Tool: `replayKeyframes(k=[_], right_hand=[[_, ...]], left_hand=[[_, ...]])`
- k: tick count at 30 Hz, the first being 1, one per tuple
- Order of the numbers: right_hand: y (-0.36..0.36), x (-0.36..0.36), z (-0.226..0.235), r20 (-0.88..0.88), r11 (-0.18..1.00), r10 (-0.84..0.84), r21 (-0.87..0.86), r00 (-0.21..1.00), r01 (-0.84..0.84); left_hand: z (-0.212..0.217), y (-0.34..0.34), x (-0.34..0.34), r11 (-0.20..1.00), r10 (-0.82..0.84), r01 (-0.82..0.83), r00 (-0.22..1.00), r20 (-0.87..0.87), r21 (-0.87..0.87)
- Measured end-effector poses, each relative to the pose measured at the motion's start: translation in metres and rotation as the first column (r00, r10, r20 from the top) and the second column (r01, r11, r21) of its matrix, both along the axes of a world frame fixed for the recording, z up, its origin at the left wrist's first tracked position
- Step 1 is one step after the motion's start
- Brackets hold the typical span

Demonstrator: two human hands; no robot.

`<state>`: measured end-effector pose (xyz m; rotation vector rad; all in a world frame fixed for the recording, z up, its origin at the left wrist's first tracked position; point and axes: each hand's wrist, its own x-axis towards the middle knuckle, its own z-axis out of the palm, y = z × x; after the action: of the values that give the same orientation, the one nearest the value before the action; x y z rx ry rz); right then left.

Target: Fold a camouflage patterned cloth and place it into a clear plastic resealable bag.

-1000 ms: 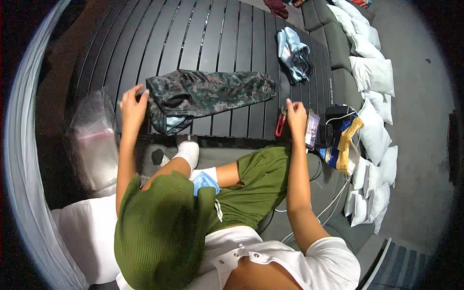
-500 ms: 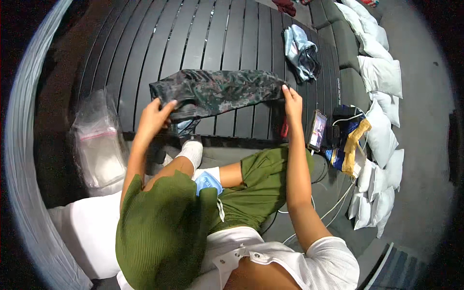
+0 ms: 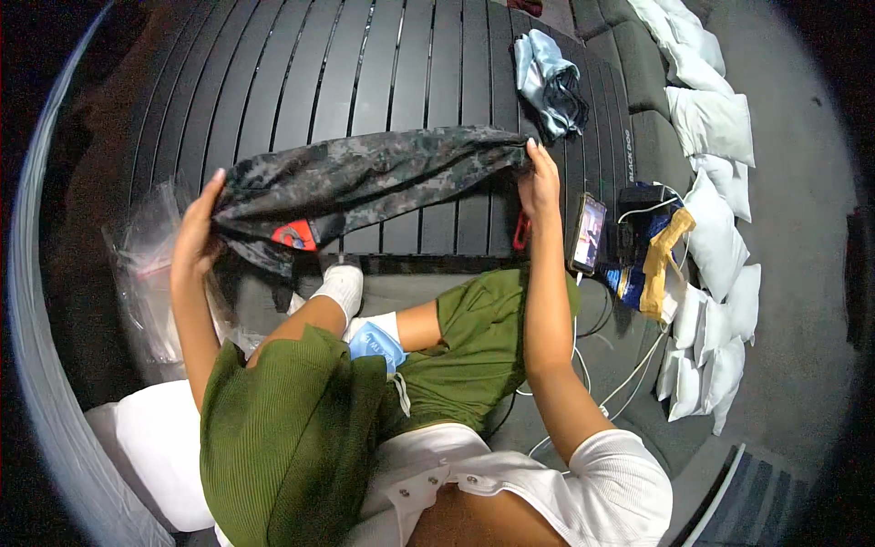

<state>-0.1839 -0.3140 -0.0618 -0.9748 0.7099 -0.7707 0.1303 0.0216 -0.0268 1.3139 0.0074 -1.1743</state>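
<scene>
Over the slatted tabletop [image 3: 343, 73], my left fingers [image 3: 208, 196] and right fingers [image 3: 540, 164] were clamped on opposite ends of the camouflage cloth [image 3: 365, 173]

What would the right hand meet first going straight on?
Beyond the camouflage cloth it grips, the right hand would probably meet the light blue cloth first, though height above the table is unclear.

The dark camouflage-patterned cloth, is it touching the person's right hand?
Touching. The head view shows the right hand pinching the narrow right end of the dark camouflage-patterned cloth, with no gap visible between them.
</scene>
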Motion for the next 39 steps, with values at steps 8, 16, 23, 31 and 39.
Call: replayKeyframes(k=[8, 16, 23, 31, 39], right_hand=[[-0.004, -0.005, -0.010, -0.079, 1.000, 0.021, 0.003, 0.997, -0.021], [0.003, -0.001, -0.008, -0.130, 1.000, 0.021, -0.017, 0.991, -0.024], [0.008, -0.001, -0.002, -0.175, 1.000, -0.001, -0.013, 0.985, -0.002], [0.012, -0.003, 0.002, -0.196, 1.000, 0.026, 0.003, 0.980, -0.026], [0.018, 0.000, 0.004, -0.186, 1.000, 0.005, -0.029, 0.983, -0.011]], left_hand=[[-0.008, -0.020, -0.030, 0.997, -0.032, 0.047, 0.975, -0.218, 0.064], [-0.037, -0.002, -0.001, 0.941, 0.083, -0.163, 0.961, -0.265, -0.296], [-0.049, 0.007, 0.018, 0.900, 0.184, -0.263, 0.952, -0.247, -0.346], [-0.045, 0.010, 0.021, 0.820, 0.145, -0.307, 0.928, -0.344, -0.484], [-0.038, 0.013, 0.019, 0.801, 0.231, -0.368, 0.917, -0.324, -0.472]])
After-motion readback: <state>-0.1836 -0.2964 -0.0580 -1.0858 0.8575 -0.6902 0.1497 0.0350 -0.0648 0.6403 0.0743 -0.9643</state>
